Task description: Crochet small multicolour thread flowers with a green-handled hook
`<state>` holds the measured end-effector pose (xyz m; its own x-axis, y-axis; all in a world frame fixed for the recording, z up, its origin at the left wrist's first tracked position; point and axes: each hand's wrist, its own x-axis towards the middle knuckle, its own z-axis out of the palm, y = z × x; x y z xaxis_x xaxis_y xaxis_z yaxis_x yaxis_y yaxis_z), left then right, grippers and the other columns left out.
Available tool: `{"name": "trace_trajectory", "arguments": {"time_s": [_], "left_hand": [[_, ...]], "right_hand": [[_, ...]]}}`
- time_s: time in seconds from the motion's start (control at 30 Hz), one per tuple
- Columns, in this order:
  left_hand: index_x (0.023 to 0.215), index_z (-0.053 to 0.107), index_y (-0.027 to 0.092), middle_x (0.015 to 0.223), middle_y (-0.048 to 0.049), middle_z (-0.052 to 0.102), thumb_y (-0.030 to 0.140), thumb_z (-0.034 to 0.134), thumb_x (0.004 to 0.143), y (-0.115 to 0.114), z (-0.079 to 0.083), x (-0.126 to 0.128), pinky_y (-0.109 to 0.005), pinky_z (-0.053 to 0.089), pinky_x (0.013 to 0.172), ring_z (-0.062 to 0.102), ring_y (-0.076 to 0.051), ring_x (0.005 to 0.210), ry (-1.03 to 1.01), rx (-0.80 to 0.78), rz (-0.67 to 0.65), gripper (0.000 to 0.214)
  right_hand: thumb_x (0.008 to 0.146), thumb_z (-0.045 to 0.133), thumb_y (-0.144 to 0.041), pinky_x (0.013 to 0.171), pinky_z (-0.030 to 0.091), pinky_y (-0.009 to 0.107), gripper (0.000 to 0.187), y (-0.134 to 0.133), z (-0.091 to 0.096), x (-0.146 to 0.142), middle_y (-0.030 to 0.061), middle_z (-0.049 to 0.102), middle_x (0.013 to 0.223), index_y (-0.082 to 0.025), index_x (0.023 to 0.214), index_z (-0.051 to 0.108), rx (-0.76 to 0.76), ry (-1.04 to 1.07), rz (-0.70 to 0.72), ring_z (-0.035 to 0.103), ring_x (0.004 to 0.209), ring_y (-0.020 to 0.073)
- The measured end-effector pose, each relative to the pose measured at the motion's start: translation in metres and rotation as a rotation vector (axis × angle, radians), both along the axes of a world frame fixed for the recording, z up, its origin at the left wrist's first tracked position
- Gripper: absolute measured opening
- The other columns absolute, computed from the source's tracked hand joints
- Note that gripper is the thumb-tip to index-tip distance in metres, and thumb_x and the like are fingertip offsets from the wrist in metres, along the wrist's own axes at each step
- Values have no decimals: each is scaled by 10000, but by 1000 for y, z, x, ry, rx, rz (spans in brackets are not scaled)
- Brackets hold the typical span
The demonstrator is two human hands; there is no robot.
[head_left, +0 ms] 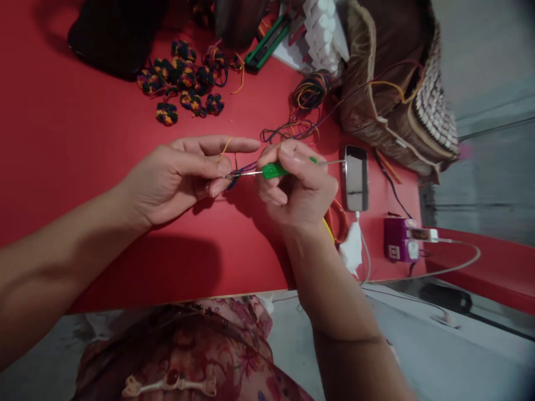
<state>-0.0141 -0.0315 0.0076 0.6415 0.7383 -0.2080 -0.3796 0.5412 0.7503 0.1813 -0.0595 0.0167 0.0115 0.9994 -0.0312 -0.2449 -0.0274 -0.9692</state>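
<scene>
My right hand (295, 184) is closed around a crochet hook with a green handle (273, 170), its metal tip pointing left. My left hand (184, 175) pinches a small dark multicoloured crochet piece (234, 179) between thumb and fingers at the hook's tip, with the forefinger stretched out and yarn running over it. A strand of multicoloured yarn (292, 131) leads from the work back to a loose tangle behind my hands. Both hands hover just above the red table (62, 145).
Several finished multicoloured crochet flowers (184, 83) lie at the back left. A brown bag (388, 94) stands at the back right. A phone (355, 177), orange-handled scissors (337, 220) and a purple charger (400, 240) lie to the right. A green tool (267, 43) lies at the back.
</scene>
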Motion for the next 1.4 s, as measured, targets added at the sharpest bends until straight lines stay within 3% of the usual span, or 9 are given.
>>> {"name": "trace_trajectory", "arguments": {"time_s": [0.17, 0.37, 0.6, 0.7, 0.8, 0.93, 1.1, 1.23, 1.4], "left_hand": [[1138, 900, 212, 607, -3, 612, 200, 858, 826, 0, 1, 0, -269, 362, 431, 493, -134, 498, 4, 42, 42, 315], [1164, 872, 195, 623, 6, 626, 193, 893, 789, -1, 0, 1, -269, 374, 418, 530, -143, 510, 28, 61, 127, 375], [1195, 855, 186, 655, 7, 660, 190, 928, 795, 0, -1, 2, -265, 392, 452, 581, -149, 548, 42, 36, 212, 406], [1216, 855, 185, 643, 12, 669, 232, 963, 813, 1, -5, 1, -270, 392, 466, 575, -146, 556, -25, -6, 177, 419], [1240, 848, 177, 681, 17, 696, 229, 945, 856, 3, -10, -1, -267, 477, 572, 606, -134, 611, -122, -68, 140, 399], [1301, 800, 179, 756, 36, 726, 140, 834, 965, 1, -11, 0, -237, 540, 694, 673, -110, 673, -144, -123, 183, 340], [1281, 808, 194, 706, 48, 694, 98, 851, 937, -4, -1, 7, -230, 544, 695, 657, -116, 656, -94, -24, 308, 360], [1208, 849, 175, 669, 28, 640, 153, 916, 896, -6, 2, 10, -271, 495, 669, 579, -132, 641, -78, 123, 371, 319], [1156, 885, 224, 649, 18, 588, 209, 931, 838, -4, 3, 10, -303, 403, 611, 487, -152, 627, 5, 138, 388, 321]], "right_hand": [[955, 815, -317, 369, 136, 212, 226, -2, 0, 2, -61, 539, 523, -222, 751, 838, 56, 39, -35, 265, 370, 42], [983, 849, -471, 357, 135, 235, 309, -1, -2, 7, -68, 550, 532, -245, 774, 860, 138, -18, -71, 240, 369, 50], [1015, 831, -315, 378, 232, 268, 156, -7, -7, 6, -54, 562, 575, -291, 881, 907, 287, -138, -113, 363, 409, 90], [1088, 759, -370, 481, 459, 305, 175, -12, -10, 3, -32, 628, 661, -337, 995, 904, 439, -328, -138, 522, 493, 129], [1102, 722, -438, 776, 685, 402, 166, -18, -12, -1, 21, 763, 830, -379, 1104, 878, 549, -705, -101, 739, 771, 229], [1137, 667, -337, 930, 693, 382, 195, -22, -12, -7, 65, 836, 1073, -326, 1232, 836, 738, -1087, -123, 801, 1006, 254], [1156, 642, -223, 736, 625, 277, 157, -19, -15, -17, 60, 824, 977, -191, 1246, 767, 1045, -1233, -314, 780, 836, 168], [1178, 582, -247, 834, 663, 310, 192, -25, -14, -18, 33, 847, 1032, -276, 1284, 740, 952, -1207, -311, 803, 893, 186], [1167, 558, -337, 859, 678, 463, 258, -34, -9, -13, 57, 813, 948, -330, 1173, 815, 643, -1006, -279, 783, 864, 277]]}}
